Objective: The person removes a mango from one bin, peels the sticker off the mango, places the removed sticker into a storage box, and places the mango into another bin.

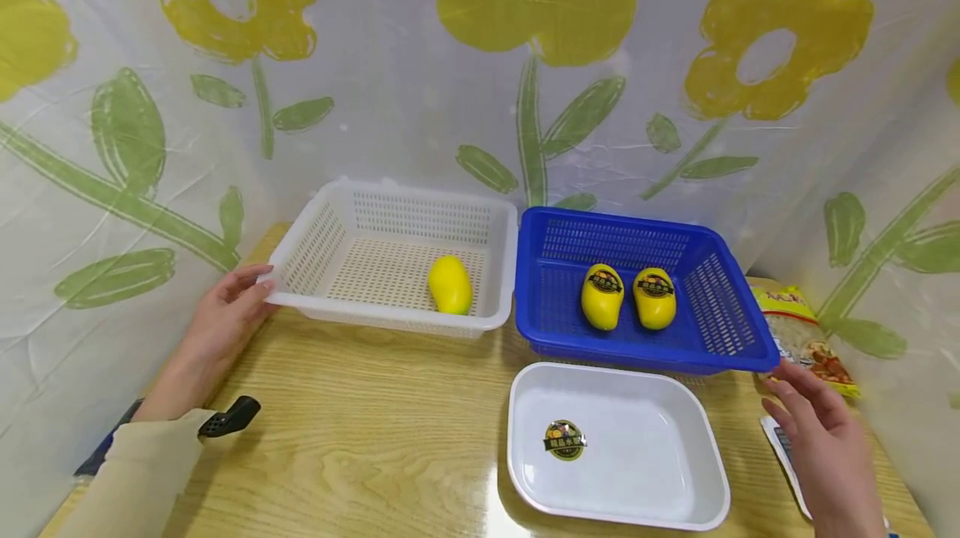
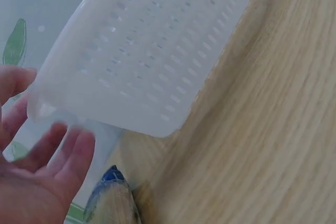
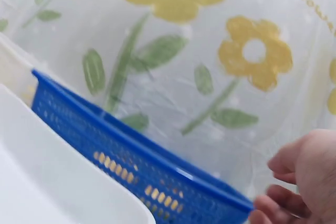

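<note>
On the left, a white plastic basket (image 1: 390, 317) holds one yellow mango (image 1: 450, 285). My left hand (image 1: 228, 305) is at its front left corner, fingertips right at the rim; in the left wrist view the fingers of this hand (image 2: 47, 166) are spread around that corner, not curled round it. A blue basket (image 1: 645, 355) stands to the right, with two mangoes (image 1: 602, 296) bearing dark labels. At its front right corner is my right hand (image 1: 825, 438), fingers loosely bent and fingertips close to the rim. The right wrist view shows the thumb held apart from the blue corner.
A white tray (image 1: 637, 471) with a round label (image 1: 565, 440) stuck inside sits in front of the blue basket. Behind my right hand lie a yellow food packet (image 1: 806, 338) and a flat white item (image 1: 783, 459). A flowered curtain (image 1: 390, 105) hangs behind the wooden table (image 1: 375, 421).
</note>
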Demonstrator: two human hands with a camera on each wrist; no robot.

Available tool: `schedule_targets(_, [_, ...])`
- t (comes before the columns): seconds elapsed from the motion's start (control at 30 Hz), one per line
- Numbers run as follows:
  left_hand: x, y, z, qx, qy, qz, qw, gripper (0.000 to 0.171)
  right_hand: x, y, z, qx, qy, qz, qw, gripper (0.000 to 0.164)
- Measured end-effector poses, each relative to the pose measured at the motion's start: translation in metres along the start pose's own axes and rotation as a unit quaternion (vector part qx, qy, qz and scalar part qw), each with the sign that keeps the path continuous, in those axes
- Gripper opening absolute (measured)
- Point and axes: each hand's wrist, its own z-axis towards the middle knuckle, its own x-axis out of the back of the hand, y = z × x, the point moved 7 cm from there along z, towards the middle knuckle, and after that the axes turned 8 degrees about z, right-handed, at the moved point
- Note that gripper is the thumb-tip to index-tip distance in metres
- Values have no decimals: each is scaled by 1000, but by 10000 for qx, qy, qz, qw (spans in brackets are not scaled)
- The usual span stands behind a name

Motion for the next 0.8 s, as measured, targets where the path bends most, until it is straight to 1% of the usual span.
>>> schedule_targets(0.1, [5, 8, 0, -82, 291, 437, 9986, 33, 16, 5, 9, -285, 858, -34, 9959, 40])
schedule_targets(0.13, [7, 12, 1, -132, 413, 574, 9974, 32, 19, 7, 12, -364, 1033, -48, 9940, 41])
schedule_targets(0.2, [8, 20, 0, -138, 573, 590, 9965, 32, 23, 12, 19, -490, 1217, -95, 9913, 47])
schedule_targets(0.27, [7, 26, 0, -56, 675, 681, 9954, 38, 25, 17, 27, -651, 1247, -277, 9897, 54])
schedule_targets(0.37, [4, 36, -1, -2, 805, 721, 9941, 43, 23, 25, 39, -738, 989, -376, 9916, 61])
schedule_targets(0.43, [-1, 42, -1, -57, 847, 1068, 9906, 45, 21, 28, 45, -720, 808, -451, 9931, 63])
schedule_targets(0.5, [-9, 49, -2, -219, 786, 1096, 9906, 43, 18, 30, 49, -655, 675, -347, 9950, 60])
schedule_targets(0.57, [-20, 56, -2, -330, 638, 1089, 9915, 44, 17, 30, 51, -605, 643, -217, 9959, 59])
schedule_targets(0.6, [-26, 60, -2, -366, 541, 1178, 9909, 44, 16, 29, 51, -576, 624, -100, 9963, 58])
schedule_targets(0.7, [-47, 70, 1, -554, 193, 942, 9938, 44, 13, 28, 51, -506, 576, 212, 9968, 57])
schedule_targets(0.8, [-71, 81, 5, -811, -145, 918, 9924, 42, 12, 27, 51, -410, 565, 224, 9973, 58])
